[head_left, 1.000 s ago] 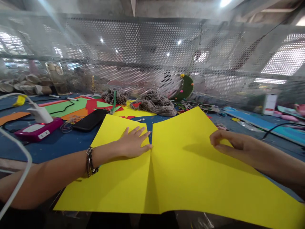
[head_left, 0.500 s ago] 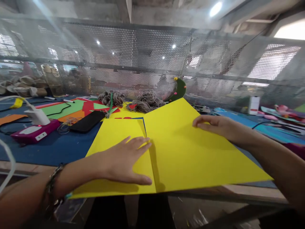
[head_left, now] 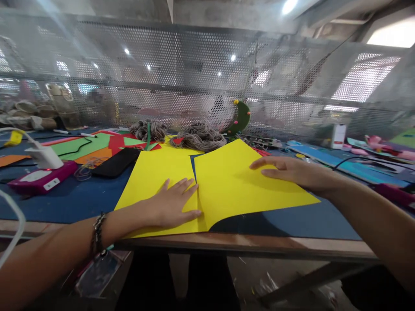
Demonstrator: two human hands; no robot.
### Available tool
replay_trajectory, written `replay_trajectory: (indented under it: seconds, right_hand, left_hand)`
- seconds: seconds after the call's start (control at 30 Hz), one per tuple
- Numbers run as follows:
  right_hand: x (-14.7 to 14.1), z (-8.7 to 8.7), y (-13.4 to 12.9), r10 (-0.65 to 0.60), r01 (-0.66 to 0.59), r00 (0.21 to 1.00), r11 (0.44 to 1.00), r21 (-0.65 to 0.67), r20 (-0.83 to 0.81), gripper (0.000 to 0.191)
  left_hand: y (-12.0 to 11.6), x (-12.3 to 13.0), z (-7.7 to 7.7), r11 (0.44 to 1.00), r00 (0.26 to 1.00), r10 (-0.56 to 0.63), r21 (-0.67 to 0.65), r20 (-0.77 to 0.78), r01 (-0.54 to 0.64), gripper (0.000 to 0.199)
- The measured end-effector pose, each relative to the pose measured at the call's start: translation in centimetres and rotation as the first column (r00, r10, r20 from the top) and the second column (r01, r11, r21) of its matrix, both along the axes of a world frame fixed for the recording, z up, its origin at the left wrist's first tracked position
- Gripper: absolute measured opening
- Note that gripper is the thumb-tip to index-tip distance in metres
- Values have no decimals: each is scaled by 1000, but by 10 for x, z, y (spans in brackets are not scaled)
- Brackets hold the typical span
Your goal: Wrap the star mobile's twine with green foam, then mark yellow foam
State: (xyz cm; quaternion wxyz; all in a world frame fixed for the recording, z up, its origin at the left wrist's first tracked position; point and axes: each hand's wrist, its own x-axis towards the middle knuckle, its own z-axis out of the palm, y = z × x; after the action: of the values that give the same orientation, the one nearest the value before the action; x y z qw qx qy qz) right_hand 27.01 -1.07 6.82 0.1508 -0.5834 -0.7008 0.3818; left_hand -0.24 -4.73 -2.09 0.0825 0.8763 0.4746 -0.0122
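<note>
Two yellow areas of sheet meet in front of me; whether they are one folded sheet or two cannot be told. My left hand (head_left: 173, 205) lies flat with fingers spread on the left yellow sheet (head_left: 154, 172), its fingertips at the seam. The right yellow sheet (head_left: 227, 185) is raised, its right part bowed above the table. Over that part is my right hand (head_left: 275, 168), fingers loosely curved and apart, the fingertips at its surface. A narrow dark blue gap shows between the sheets at the top.
A black phone (head_left: 116, 163) and a purple power strip (head_left: 43, 177) with a white plug (head_left: 45, 156) lie left. Grey yarn bundles (head_left: 202, 137) and a green crescent (head_left: 240, 119) stand behind. A blue sheet (head_left: 337, 164) lies right. The wooden table edge (head_left: 259, 244) runs in front.
Both yellow areas have moved away from the table's front edge, and the right one's outer corner has come inward. My left hand has shifted forward with them; my right hand has moved slightly left.
</note>
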Motion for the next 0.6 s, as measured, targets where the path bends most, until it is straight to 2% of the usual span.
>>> replay_trajectory:
  seconds: [0.13,0.23,0.37,0.6]
  right_hand:
    - [6,-9,-6,1,-11,995,994,107,96,28]
    - [12,-17,0,42,-79,983,976,202,178,27]
    - [20,-26,7,116,-217,947,918,331,300,24]
    - [20,-26,5,178,-276,939,902,333,295,21]
  left_hand:
    - [1,-1,-3,1000,1000,2,12,10,-2,74]
    - [1,-1,-4,1000,1000,1,12,10,-1,73]
    - [1,-1,-2,1000,1000,9,6,-3,-9,72]
    - [0,1,2,1000,1000,13,2,-13,-13,72]
